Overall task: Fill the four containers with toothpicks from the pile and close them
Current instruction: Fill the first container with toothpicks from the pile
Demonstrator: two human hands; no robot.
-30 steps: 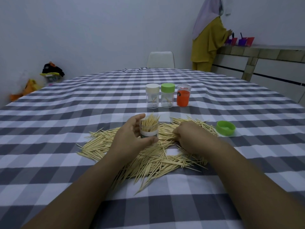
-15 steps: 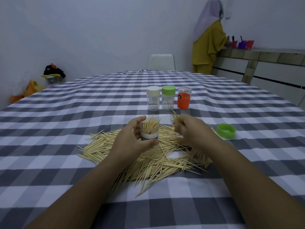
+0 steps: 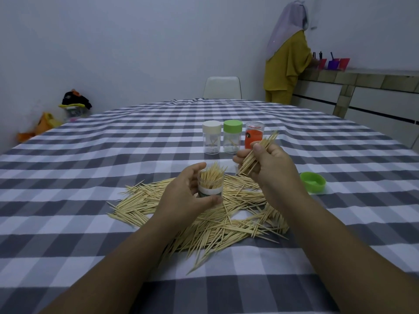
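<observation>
Left hand (image 3: 181, 196) grips open container (image 3: 210, 185), nearly full. Right hand (image 3: 269, 164) pinches toothpick bundle (image 3: 258, 152). Three containers behind hold few; green lid (image 3: 313, 181) off; pile (image 3: 204, 218) large.

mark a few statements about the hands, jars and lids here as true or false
1. The left hand holds an open container packed with toothpicks. True.
2. The right hand is empty. False: it grips a bundle of toothpicks.
3. The loose green lid lies on the tablecloth to the right of the pile. True.
4. All three containers at the back have lids on. False: the white-lidded jar and green-lidded jar are capped, but the orange container has no coloured cap.
</observation>
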